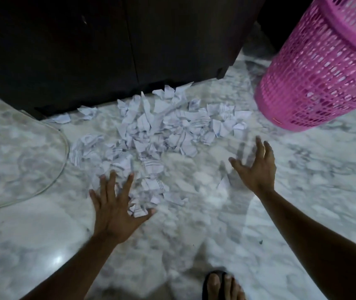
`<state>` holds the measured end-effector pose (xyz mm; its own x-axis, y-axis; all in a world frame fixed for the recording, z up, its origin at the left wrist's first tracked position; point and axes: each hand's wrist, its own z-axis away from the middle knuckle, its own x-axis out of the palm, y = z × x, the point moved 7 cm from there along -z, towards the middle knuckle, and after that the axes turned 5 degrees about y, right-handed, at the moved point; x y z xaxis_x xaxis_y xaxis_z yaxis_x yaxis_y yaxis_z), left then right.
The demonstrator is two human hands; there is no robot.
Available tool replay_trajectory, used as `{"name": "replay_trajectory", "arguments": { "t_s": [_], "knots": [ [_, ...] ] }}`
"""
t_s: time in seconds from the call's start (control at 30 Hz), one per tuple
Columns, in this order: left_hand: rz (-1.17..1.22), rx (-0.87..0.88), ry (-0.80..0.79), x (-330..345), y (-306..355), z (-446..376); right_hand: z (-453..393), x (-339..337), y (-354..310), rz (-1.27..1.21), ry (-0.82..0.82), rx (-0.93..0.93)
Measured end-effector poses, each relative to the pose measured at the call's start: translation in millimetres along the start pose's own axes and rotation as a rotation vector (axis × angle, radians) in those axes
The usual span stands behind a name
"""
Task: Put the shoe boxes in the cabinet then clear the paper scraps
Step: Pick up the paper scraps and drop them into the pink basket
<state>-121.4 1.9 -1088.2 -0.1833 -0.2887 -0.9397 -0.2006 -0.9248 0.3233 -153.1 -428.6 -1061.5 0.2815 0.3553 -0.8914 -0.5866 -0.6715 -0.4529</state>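
Torn paper scraps [151, 135] lie heaped on the marble floor [302, 191], just beyond the fingertips of both hands. Left hand [116, 208] and right hand [257, 167]: fingers spread, empty. Scraps appear light, limp, easily scattered; scoop from opposite pile edges.

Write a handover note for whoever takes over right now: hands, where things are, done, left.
Left hand: open, fingers spread at the near edge of the paper scraps, holding nothing.
Right hand: open, fingers spread above the marble floor, right of the pile, empty.
Scraps lie heaped on the floor in front of the dark cabinet, doors shut. Pink mesh basket stands right of the pile.
Done: no shoe boxes in view, likely stowed.
Left: gather all scraps; the basket is probably where they go.
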Motion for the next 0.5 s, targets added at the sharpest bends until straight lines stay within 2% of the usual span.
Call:
{"name": "replay_trajectory", "arguments": {
  "t_s": [0.1, 0.23, 0.33, 0.43, 0.5],
  "knots": [
    [-0.010, 0.025, 0.028, 0, 1, -30, -29, 24, -11, -0.005, -0.033, -0.018],
    [0.010, 0.092, 0.054, -10, 11, -63, -57, 57, -66, -0.018, -0.101, -0.207],
    [0.049, 0.130, 0.157, -28, 19, -70, -63, 62, -110, -0.100, -0.063, -0.339],
    [0.095, -0.001, 0.243, -44, 3, -73, -80, 58, -126, -0.164, -0.040, -0.283],
    [0.097, -0.102, 0.219, -47, -13, -80, -91, 64, -130, -0.140, -0.138, -0.216]
  ]
}}
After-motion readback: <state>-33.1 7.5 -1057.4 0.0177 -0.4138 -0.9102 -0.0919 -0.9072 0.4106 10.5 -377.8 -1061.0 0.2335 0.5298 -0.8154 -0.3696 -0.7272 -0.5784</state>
